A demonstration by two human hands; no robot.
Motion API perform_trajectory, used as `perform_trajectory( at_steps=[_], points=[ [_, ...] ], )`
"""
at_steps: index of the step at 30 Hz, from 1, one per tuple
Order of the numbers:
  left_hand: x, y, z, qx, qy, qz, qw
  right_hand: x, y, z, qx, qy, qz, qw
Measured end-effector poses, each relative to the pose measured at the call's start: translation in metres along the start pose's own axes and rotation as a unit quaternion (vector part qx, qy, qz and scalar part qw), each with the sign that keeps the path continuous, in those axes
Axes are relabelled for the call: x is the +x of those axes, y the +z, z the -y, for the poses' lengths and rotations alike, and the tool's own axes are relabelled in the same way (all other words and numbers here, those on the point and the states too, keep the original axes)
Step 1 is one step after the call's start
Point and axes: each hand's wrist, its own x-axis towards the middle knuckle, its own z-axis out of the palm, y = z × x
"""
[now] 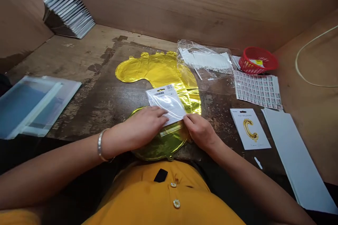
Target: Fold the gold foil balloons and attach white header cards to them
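Observation:
My left hand [144, 123] lies across the lower left of a white card-backed plastic packet [166, 101], its fingertips pressing on the packet. My right hand [200, 130] pinches the packet's lower right edge between fingers and thumb. The packet rests on a gold foil balloon [158, 72], which lies flat on the worn table and runs beneath both hands. A transparent strip [171, 130] shows along the packet's lower edge. The balloon's round lower end [161, 149] shows below my hands.
A transparent bag of white sticks [204, 59], a red basket [258, 60], and a printed label sheet [257, 89] lie at the back right. A card with a gold letter C [250, 129] and long white strips [297, 156] lie right. Transparent sleeves [34, 107] lie left; stacked packets [67, 12] stand back left.

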Motion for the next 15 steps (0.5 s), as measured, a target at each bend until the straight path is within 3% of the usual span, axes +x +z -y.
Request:
perform_trajectory(
  at_steps=[3, 7, 11, 15],
  points=[
    [-0.028, 0.013, 0.009, -0.023, 0.055, -0.008, 0.998, -0.002, -0.012, 0.014, 0.011, 0.024, 0.015, 1.0],
    [-0.044, 0.034, 0.023, -0.031, 0.08, -0.062, 0.994, 0.0, -0.012, 0.019, 0.083, -0.028, -0.005, 0.996],
    [-0.045, 0.036, 0.027, -0.045, 0.084, -0.097, 0.991, 0.0, 0.002, 0.015, 0.238, -0.019, -0.003, 0.971],
    [-0.048, 0.033, 0.025, -0.061, 0.088, -0.082, 0.991, 0.007, 0.0, 0.026, 0.229, 0.016, -0.039, 0.972]
  ],
)
